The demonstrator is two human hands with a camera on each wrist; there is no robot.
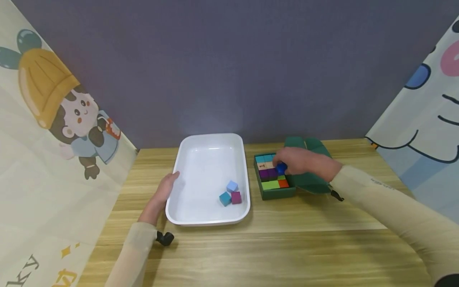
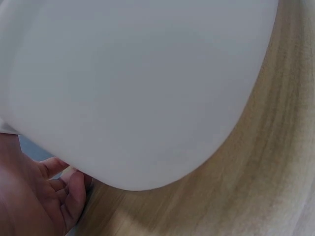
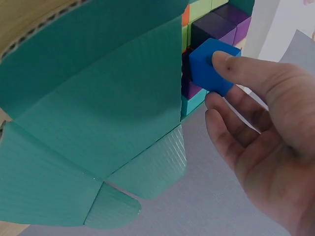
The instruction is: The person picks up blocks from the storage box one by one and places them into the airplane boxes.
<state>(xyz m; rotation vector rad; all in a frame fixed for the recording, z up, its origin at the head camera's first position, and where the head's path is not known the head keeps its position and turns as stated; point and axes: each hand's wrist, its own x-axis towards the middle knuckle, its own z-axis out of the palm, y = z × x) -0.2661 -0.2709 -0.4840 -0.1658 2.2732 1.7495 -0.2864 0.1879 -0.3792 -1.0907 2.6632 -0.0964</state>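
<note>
My right hand [image 1: 299, 160] pinches a blue cube [image 3: 203, 61] between thumb and fingers, just over the green cardboard box [image 1: 278, 194]. Rows of coloured cubes fill much of that box: purple [image 1: 268, 174], lime green, orange, light blue, and a wooden one marked with a 1. At the left rim of the white tray [image 1: 201, 171], my left hand [image 1: 165, 189] holds on, thumb over the edge and fingers outside it. Inside the tray, near its lower right corner, lie a pale blue cube [image 1: 232, 186], a teal cube [image 1: 225, 198] and a magenta cube [image 1: 236, 197].
The box's opened lid [image 3: 103, 93] spreads to its right, partly behind my right forearm. Tray and box stand on a wooden table [image 1: 272, 255], close to a grey wall panel [image 1: 222, 71]. Printed cartoon panels flank the table left and right.
</note>
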